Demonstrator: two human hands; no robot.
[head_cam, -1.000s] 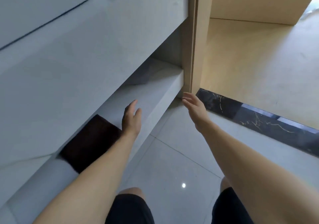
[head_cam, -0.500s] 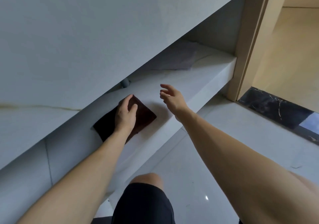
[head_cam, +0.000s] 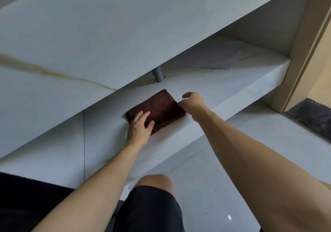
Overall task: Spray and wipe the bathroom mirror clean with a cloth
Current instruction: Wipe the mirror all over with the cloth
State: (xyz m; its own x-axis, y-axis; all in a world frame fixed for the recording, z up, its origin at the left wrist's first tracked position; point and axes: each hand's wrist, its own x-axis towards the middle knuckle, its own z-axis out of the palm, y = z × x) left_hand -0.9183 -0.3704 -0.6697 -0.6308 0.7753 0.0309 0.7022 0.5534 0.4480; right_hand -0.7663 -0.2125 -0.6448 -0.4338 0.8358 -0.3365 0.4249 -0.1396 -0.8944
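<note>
Your folded brown cloth (head_cam: 158,111) lies on the open white shelf (head_cam: 223,92) under the counter (head_cam: 107,35). Your left hand (head_cam: 140,128) rests flat on its near corner, fingers straight. Your right hand (head_cam: 192,103), at the cloth's 3 o'clock, pinches its edge. A grey pipe (head_cam: 158,74) stands at 12 o'clock; pale tiled floor (head_cam: 206,187) lies below.

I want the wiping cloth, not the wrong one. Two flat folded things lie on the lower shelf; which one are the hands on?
The dark brown cloth: the left hand rests on it, the right hand at its edge. The pale folded sheet lies untouched farther along.
</note>
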